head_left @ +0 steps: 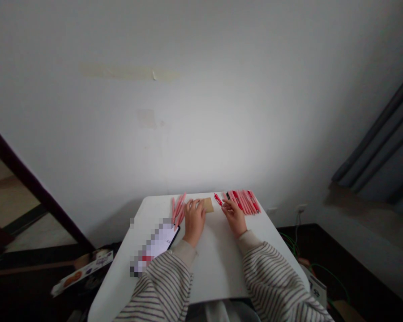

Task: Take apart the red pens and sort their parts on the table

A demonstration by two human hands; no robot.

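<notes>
My left hand (195,220) lies palm down on the white table (218,268), its fingers apart and slightly bent. Its fingertips rest at the left edge of a tan, flat square piece (208,205). Part of that piece is hidden under the fingers, and its kind is not clear. Pinched in my right hand (235,219) is a red pen (217,199), tilted with its upper end toward the wall. Several pink and red pens (244,202) lie side by side just right of that hand. A looser group of pink pens (177,209) sits left of my left hand.
A phone (157,246) with its screen lit, partly blurred out, lies left of my left forearm. The table's far edge meets a bare wall (201,112). Green cables (290,243) and a box (317,288) are on the floor at right; a dark curtain (379,147) hangs above.
</notes>
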